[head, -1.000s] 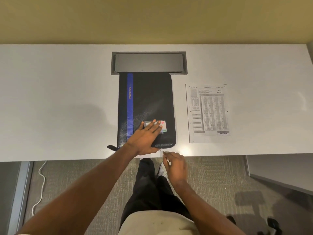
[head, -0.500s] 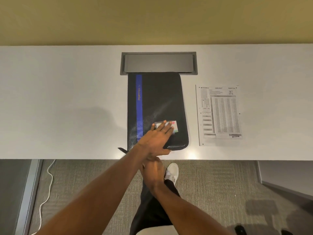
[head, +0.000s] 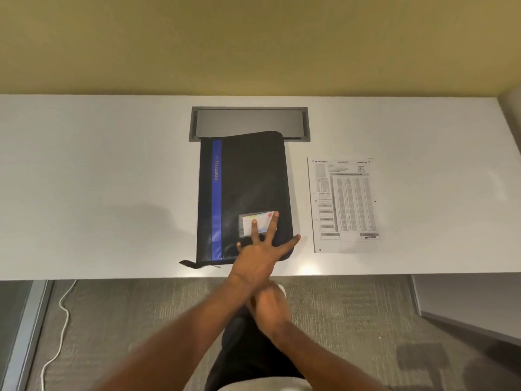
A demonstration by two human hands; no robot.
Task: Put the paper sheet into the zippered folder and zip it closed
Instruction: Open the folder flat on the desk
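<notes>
A black zippered folder (head: pixel 248 179) with a blue stripe lies flat at the middle of the white desk (head: pixel 98 193), its near edge by the desk's front. My left hand (head: pixel 259 255) rests flat on the folder's near right corner, fingers spread over a small card label (head: pixel 249 222). My right hand (head: pixel 272 306) is below the desk's front edge, crossed under my left wrist and blurred; its fingers are hidden. The printed paper sheet (head: pixel 345 201) lies flat on the desk to the right of the folder, apart from it.
A grey cable hatch (head: pixel 249 121) is set into the desk just behind the folder. A black strap (head: pixel 189 263) sticks out from the folder's near left corner. A white cord (head: pixel 60 320) trails on the carpet at the left.
My right hand has slid left along the folder's near edge and gone under my left wrist. My left hand's fingers have spread wider. The folder's far edge now sits slightly askew.
</notes>
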